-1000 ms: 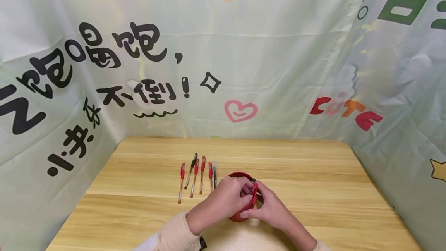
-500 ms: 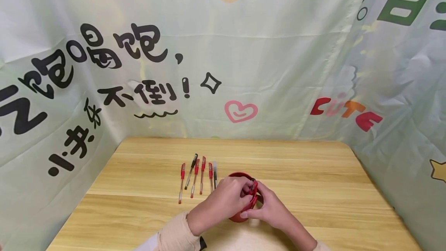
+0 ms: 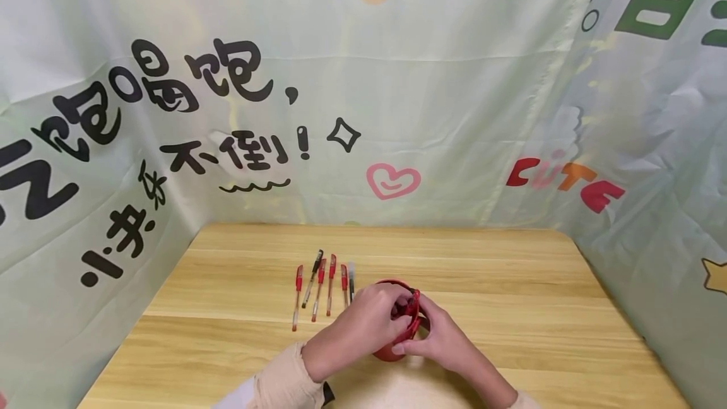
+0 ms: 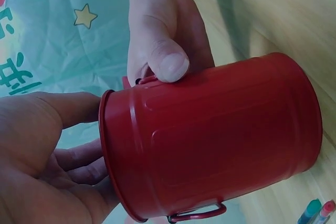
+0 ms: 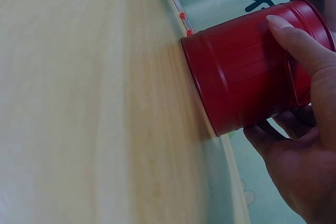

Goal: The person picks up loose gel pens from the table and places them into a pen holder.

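Observation:
A red metal pot [image 3: 389,353] with wire loop handles stands upright on the table. My right hand [image 3: 445,336] grips its right side, thumb [image 5: 289,35] flat on the wall beside a handle. From the left, my left hand [image 3: 369,317] reaches over the rim. Its fingers bend into the mouth of the pot, and the wall hides their tips in the left wrist view. Red pen caps [image 3: 416,302] show at the right part of the rim, close by the left fingertips; whether those fingers pinch one I cannot tell.
To the left of the pot lies a loose row of pens: several red-capped pens [image 3: 332,267], a black-capped pen [image 3: 317,264] and a greyish-capped pen [image 3: 351,273]. A wooden table [image 3: 511,283] carries everything. Printed cloth [image 3: 454,112] hangs behind and at both sides.
My left hand has shifted slightly at the rim, and the dark tip beside the red caps shows less. The right hand and the pot stay put.

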Tool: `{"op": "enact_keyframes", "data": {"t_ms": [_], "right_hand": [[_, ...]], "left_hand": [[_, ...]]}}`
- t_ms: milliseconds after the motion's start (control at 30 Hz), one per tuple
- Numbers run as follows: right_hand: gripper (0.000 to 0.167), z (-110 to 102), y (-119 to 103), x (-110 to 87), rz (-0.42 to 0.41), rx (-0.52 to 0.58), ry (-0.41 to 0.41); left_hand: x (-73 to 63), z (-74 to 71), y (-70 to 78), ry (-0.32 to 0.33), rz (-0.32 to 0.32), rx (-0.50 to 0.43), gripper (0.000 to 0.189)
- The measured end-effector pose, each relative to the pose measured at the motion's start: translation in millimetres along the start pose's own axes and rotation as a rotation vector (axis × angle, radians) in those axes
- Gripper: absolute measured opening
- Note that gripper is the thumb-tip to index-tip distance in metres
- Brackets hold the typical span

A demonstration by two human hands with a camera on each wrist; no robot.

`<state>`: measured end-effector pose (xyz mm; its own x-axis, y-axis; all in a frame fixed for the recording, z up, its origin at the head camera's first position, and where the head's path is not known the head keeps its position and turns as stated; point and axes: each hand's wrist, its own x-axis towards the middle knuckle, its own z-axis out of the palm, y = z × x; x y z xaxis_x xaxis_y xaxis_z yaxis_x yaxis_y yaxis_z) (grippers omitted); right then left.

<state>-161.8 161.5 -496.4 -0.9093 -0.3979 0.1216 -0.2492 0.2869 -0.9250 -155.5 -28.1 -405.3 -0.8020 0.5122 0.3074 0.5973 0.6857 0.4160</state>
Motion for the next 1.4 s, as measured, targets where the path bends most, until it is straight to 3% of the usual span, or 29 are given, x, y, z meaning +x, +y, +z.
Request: {"op": "enact_keyframes", "data": {"t_ms": [233,467,667,933,1067,1400], "right_hand": [[0.084,0.3,-1.3,-0.3,0.004,-0.013,-0.01],[0.086,0.2,0.2,-0.1,0.005,-0.019,-0.01],[0.086,0.4,1.2,0.5,0.016,-0.032,-0.006],[0.087,0.3,2.8,0.7,0.017,-0.037,0.001],[0.086,0.4,1.9,1.1,0.014,-0.035,-0.004],[0.09,1.3,0.0,1.3,0.038,-0.02,0.002]], "left_hand": [[-1.4,-4.9,-2.8,-0.004,-0.01,-0.045,0.025],[-2.6,-14.6,-6.7,0.062,0.029,-0.034,0.028],[-2.6,-27.3,-15.7,0.128,-0.002,0.02,0.033],[-4.6,-35.8,-35.2,0.193,-0.01,0.083,0.035],[-6.7,-38.5,-46.6,0.204,-0.016,0.07,0.037],[-8.3,-45.1,-83.2,0.2,-0.124,0.064,0.036]]}}
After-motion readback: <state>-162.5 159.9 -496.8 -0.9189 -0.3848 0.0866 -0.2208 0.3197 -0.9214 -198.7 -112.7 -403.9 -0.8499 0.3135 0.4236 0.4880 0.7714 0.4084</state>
